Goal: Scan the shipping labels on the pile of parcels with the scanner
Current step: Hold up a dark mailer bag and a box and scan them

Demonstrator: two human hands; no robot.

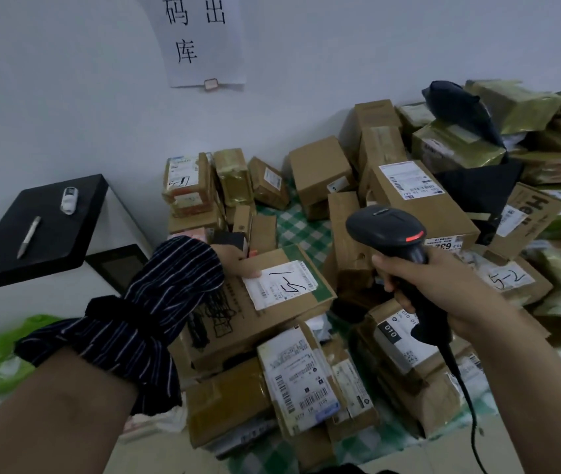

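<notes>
While left hand (pixel 235 262) grips parcel (pixel 274 318), right hand (pixel 438 285) scanner (pixel 385 226) — "5-1" label (pixel 280 283)

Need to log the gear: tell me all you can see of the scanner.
The scanner is a black, plastic-looking handheld gun type with a rounded head and a red-orange strip glowing on it. The right hand grips its handle, holding it above the parcels. A black cable trails from the handle's base.

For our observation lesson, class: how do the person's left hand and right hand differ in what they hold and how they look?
The left hand holds a tilted parcel, thumb on its label; the right hand grips the scanner. A striped sleeve covers the left wrist; the right arm is bare. Both reach over the pile of parcels.
</notes>
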